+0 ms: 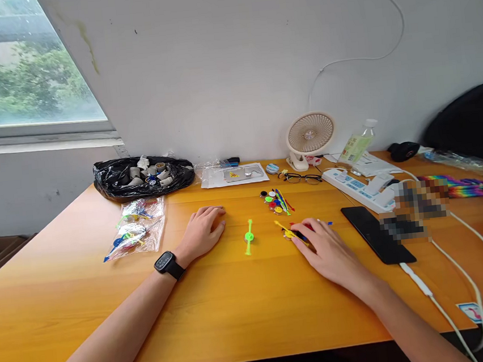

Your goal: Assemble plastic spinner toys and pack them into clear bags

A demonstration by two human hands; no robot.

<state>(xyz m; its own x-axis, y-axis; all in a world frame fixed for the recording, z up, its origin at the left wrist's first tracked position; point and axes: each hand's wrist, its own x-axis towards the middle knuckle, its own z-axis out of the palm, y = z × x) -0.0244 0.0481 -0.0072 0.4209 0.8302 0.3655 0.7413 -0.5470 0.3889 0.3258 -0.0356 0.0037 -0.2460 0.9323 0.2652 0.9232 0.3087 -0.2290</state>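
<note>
My right hand (322, 247) curls over a yellow spinner (289, 234) — whether that grip is closed on it, I cannot tell. My left hand (201, 230) rests on the table (220, 314), its grip loosely spread. Between them lies a green spinner (249, 236) — small discs (272, 205) beyond.

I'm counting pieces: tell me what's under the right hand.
A yellow plastic spinner, a red piece and a blue piece partly show; the right hand hides the rest.

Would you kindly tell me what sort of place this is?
Probably a home or office desk beside a window, judging by the desk fan, power strip and black smartphone on it.
</note>
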